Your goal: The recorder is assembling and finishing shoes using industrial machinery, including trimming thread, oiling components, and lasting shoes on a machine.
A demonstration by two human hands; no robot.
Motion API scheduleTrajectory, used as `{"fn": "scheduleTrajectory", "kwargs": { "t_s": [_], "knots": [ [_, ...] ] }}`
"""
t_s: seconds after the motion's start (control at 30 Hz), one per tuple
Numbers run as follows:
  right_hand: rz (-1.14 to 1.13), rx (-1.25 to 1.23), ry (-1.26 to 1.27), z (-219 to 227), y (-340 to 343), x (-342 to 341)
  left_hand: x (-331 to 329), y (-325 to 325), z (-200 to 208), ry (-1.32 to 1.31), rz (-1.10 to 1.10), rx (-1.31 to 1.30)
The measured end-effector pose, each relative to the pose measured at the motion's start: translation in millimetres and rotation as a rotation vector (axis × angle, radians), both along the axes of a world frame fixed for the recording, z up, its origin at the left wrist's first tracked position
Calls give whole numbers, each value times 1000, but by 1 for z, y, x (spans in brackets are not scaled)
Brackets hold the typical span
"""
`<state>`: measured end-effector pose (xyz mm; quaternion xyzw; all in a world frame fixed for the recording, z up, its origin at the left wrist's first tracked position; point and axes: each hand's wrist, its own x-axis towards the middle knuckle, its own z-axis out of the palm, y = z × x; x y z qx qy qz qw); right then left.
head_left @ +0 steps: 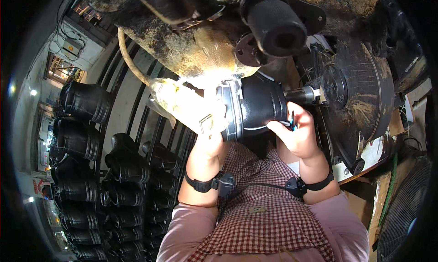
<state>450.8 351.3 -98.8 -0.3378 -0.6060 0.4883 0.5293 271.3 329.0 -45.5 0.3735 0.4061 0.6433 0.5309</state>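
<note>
A black leather boot [260, 104] with a zipper lies sideways in front of me, under a very bright light. My right hand [301, 132] grips its right end, thumb along the near edge. A small dark, bluish shiny thing [292, 120] shows at those fingers; its kind is unclear. At the boot's zipper end is my left hand [215, 136], holding it, its fingers largely washed out by glare. Beside that hand is a pale, glare-washed piece [180, 104] that I cannot make out. The boot's far side is hidden.
Black boots [123, 164] fill a slatted rack [107, 70] on the left. A grimy machine with a dark cylinder [278, 31] hangs over the work. To the right are a metal shaft [303, 95], a large dark wheel [365, 93] and a fan [406, 216].
</note>
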Motion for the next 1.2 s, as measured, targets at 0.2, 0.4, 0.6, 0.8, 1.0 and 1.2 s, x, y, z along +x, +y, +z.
{"fn": "scheduleTrajectory", "kwargs": {
  "t_s": [0.2, 0.4, 0.6, 0.8, 1.0, 1.2],
  "knots": [
    [-79, 30, 3, 5, 4, -1, -38, 4, -35, 79, 23, -210],
    [-140, 53, 76, -3, 5, -1, -44, -9, -43, -57, -34, -116],
    [-232, 180, -131, 4, -3, 9, -31, -16, -41, 284, -42, 62],
    [-216, 143, -169, 16, -9, 13, -12, -21, -51, 190, -156, 165],
    [-191, 106, -14, 12, 4, 9, 1, -64, -48, 572, 4, 165],
    [-268, 93, 153, -21, 17, 6, 7, -64, -17, 968, 148, 328]
  ]
}}
